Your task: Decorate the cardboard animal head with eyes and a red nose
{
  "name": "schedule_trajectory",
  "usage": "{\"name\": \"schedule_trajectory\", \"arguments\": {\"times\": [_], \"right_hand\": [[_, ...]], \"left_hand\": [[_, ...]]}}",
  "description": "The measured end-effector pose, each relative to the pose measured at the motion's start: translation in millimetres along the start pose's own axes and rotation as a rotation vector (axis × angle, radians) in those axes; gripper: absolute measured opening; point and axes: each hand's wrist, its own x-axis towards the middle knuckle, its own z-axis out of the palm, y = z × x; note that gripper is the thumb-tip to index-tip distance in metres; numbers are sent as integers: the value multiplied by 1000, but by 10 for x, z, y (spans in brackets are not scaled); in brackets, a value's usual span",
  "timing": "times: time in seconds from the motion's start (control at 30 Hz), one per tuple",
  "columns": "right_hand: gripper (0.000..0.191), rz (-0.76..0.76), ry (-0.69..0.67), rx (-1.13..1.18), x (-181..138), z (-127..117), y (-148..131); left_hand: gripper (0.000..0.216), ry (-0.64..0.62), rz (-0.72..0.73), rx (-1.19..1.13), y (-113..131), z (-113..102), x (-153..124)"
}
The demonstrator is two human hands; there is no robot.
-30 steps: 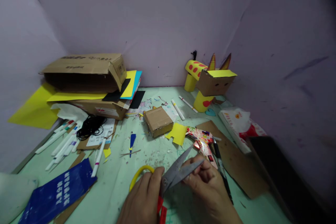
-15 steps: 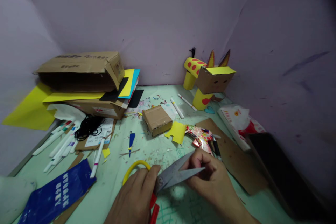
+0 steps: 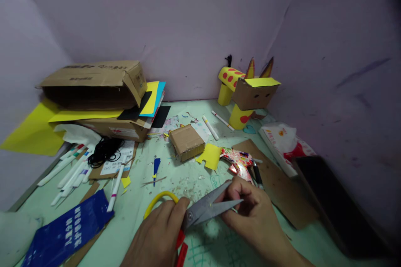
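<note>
At the bottom centre of the frame, the left hand (image 3: 159,233) grips the scissors (image 3: 200,210) by their yellow and red handles, blades parted. The right hand (image 3: 253,212) pinches something small between the blades; what it is cannot be told. Above them on the counter (image 3: 138,212) lie a small cardboard box (image 3: 187,142) and a yellow paper scrap (image 3: 210,156).

I count one pair of scissors (image 3: 200,210), two hands on it, three cardboard boxes, one cardboard animal figure (image 3: 249,91), one blue packet (image 3: 67,229), one black cord coil (image 3: 105,151), and two white markers near the figure.
</note>
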Motion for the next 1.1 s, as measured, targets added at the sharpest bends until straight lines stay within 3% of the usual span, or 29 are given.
{"name": "schedule_trajectory", "arguments": {"times": [0.4,0.8,1.1], "right_hand": [[38,113,-63,61,12,-40,-43],[39,128,16,79,-5,-8,-105],[40,85,-42,15,16,-67,-36]], "left_hand": [[63,55,28,63,-44,-3,3],[61,86,68,103,-67,10,9],[59,-14,59,57,-59,-127,32]]}}
